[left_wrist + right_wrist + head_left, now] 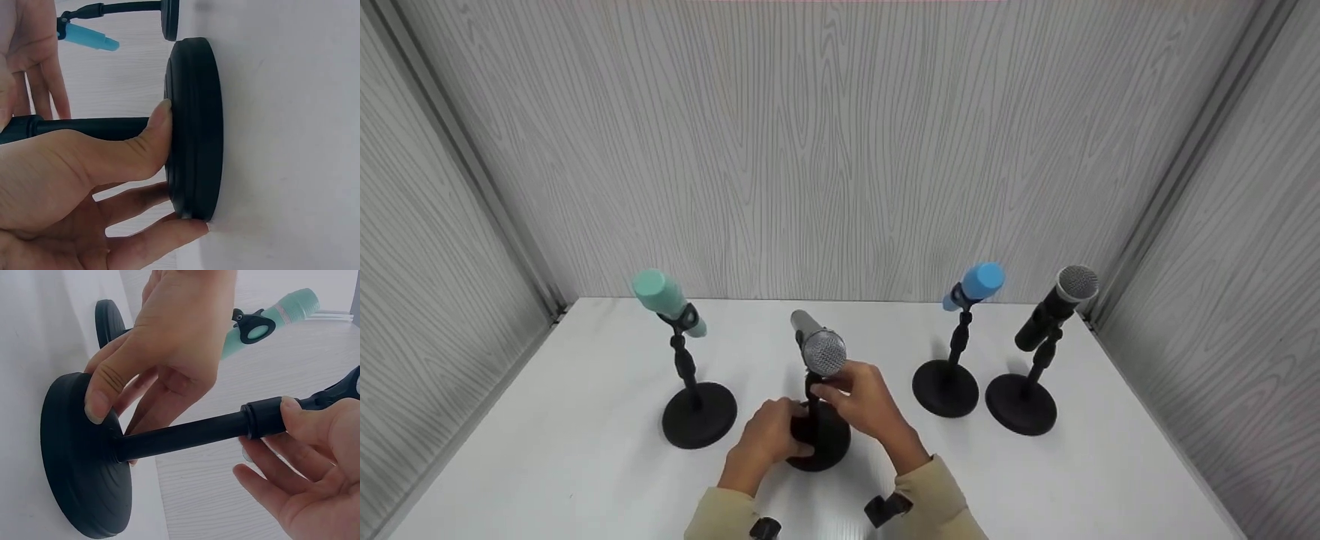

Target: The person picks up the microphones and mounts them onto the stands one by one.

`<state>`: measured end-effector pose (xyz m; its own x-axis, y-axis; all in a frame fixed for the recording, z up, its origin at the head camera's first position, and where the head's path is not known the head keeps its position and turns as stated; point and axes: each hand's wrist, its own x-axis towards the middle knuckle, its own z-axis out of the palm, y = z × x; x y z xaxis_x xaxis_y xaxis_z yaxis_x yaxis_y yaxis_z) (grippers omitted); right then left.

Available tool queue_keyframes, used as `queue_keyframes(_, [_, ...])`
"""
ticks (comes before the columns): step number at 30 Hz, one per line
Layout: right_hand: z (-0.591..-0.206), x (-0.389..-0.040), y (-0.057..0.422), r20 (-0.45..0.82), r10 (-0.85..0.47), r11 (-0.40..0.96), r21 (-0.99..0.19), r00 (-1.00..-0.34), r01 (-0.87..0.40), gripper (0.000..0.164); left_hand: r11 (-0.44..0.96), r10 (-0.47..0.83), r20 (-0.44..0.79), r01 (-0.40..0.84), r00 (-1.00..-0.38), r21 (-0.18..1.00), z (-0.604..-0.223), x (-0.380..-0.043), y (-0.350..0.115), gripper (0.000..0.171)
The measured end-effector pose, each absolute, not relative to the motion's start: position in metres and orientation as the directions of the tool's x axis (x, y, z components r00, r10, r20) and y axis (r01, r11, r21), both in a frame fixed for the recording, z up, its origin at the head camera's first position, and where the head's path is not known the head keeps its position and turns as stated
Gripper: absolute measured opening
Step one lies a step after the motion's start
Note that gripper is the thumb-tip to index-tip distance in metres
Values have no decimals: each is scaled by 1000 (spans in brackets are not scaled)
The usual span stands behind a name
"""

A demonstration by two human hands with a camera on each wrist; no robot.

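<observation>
A silver microphone [823, 351] sits tilted in the clip of a black microphone stand [831, 442] at the front middle of the table. My left hand [771, 432] grips the stand's round base [197, 129], thumb on its top face and fingers at its rim. Higher up, my right hand [868, 401] pinches the collar [264, 417] on the stand's pole between thumb and fingers. The base stands on the white table, its pole upright. In the right wrist view the silver microphone is out of frame.
To the left stands a mint-green microphone [660, 294] on a black stand. On the right are a blue microphone [981, 281] and a black one with a silver grille [1057, 304], each on its own stand. Grey wood-grain panels [825, 150] enclose the white table [585, 420].
</observation>
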<state>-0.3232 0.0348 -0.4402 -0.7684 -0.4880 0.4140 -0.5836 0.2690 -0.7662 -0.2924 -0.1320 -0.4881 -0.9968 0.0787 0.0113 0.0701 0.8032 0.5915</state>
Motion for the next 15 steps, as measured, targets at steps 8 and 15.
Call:
queue_keyframes(8, [-451,-330,46,180,-646,383,-764,-742,-519,38,775,109,-6,81,-994,626,-481,-290,-136,63])
queue_keyframes(15, [-457,-325,46,58,-630,573,-638,-774,-514,44,793,114,-17,80,-993,604,-479,-289,-136,61])
